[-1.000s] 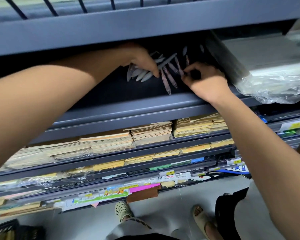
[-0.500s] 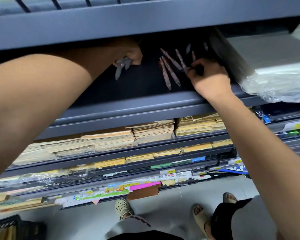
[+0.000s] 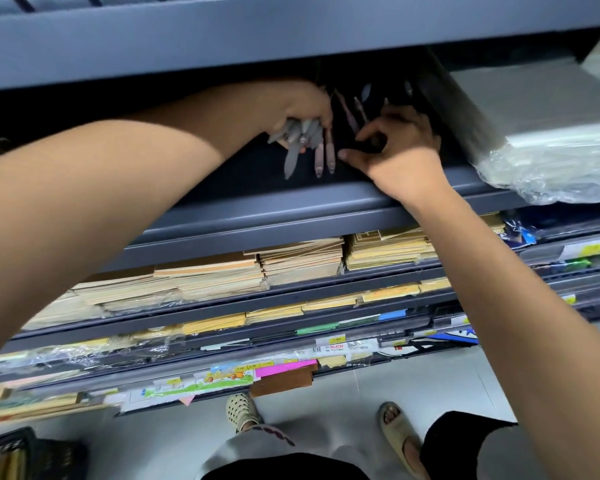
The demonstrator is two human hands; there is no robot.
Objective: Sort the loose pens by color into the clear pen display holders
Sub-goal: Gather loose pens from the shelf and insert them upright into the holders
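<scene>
— What sits on your grey metal shelf (image 3: 291, 216)?
— A plastic-wrapped stack of sheets (image 3: 541, 133) at your right, reaching its front edge, and a few loose pens (image 3: 347, 110) lying further back in shadow.

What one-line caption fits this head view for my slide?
Left hand grips a bunch of pens over a dark shelf; right hand curls beside them.

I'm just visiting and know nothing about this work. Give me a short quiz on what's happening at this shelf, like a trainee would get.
1. True or false: the left hand grips a bunch of pens.
2. What sits right of the pens on the dark shelf? A plastic-wrapped stack; B bucket; C lamp.
3. Fill in: the tan paper stacks lie on the shelf ___ the pens.
Key: 1 true; 2 A; 3 below.
</scene>
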